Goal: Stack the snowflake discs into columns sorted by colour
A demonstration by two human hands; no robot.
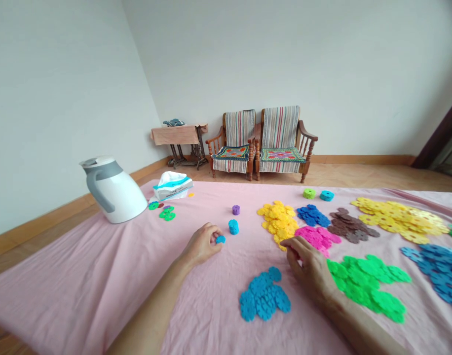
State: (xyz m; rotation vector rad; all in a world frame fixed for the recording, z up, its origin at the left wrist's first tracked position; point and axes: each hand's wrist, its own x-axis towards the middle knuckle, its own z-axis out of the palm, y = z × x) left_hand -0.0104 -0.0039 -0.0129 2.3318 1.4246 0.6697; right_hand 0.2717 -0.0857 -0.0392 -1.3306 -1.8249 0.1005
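Note:
My left hand (206, 244) is closed in a pinch on a light blue snowflake disc (220, 239). Just right of it stands a short stack of light blue discs (233, 227), with a small purple stack (236, 210) behind. My right hand (305, 261) has loosely bent fingers, apart from the thumb, and nothing shows between them. Its fingertips are by the near edge of a yellow-orange disc pile (280, 219) and a pink pile (318, 237). A loose light blue pile (265, 293) lies between my forearms; a bright green pile (370, 281) lies right of my right hand.
Dark blue (312, 215), brown (348, 224), yellow (403, 217) and blue (440, 271) disc piles spread rightward. Lime (309, 194) and teal (326, 195) stacks stand behind. A white jug (126, 197), tissue pack (173, 186) and green discs (167, 213) occupy the pink cloth's (111, 266) left.

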